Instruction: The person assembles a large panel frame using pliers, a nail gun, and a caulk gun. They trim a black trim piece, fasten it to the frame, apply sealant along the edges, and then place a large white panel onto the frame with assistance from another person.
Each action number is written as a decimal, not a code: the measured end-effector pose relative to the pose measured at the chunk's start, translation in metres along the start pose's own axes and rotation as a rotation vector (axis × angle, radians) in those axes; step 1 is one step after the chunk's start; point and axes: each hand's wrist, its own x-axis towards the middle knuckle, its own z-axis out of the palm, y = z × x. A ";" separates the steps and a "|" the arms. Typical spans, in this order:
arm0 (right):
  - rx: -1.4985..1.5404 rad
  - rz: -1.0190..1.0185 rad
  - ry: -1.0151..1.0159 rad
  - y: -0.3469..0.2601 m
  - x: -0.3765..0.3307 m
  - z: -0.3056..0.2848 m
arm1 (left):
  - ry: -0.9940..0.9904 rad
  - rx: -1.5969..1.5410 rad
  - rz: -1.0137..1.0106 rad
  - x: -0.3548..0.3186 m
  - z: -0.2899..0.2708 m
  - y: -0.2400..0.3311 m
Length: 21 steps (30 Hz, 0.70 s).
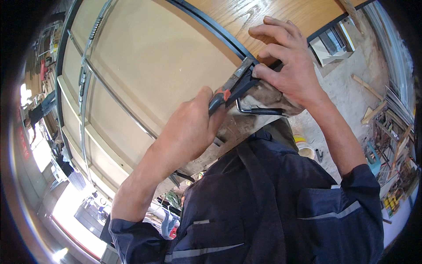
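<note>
My left hand is clenched around the grips of the pliers, wrapped tight so the tool can bite without twisting. From that fist the pliers run up toward one o'clock, their nose meeting the black metal strip that edges the wooden panel. My right hand sits at the two o'clock side of the tool, fingers spread and pressed flat on the panel's edge, thumb tip pinning the spot just beside the nose, I judge to keep the work steady. So the pliers lie between my two hands: grips buried in the left palm, nose touching the right thumb's reach. A bent metal rod hooks out just below, at five o'clock from the nose, over a grimy cloth.
</note>
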 end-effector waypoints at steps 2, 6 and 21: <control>0.011 0.013 0.007 0.000 -0.001 0.000 | 0.008 0.026 -0.010 0.000 -0.001 0.004; 0.027 0.013 0.011 0.001 -0.001 0.001 | 0.008 0.039 -0.024 -0.002 -0.002 0.008; 0.005 -0.001 0.001 0.001 -0.002 0.001 | -0.003 0.083 -0.105 -0.004 -0.009 0.025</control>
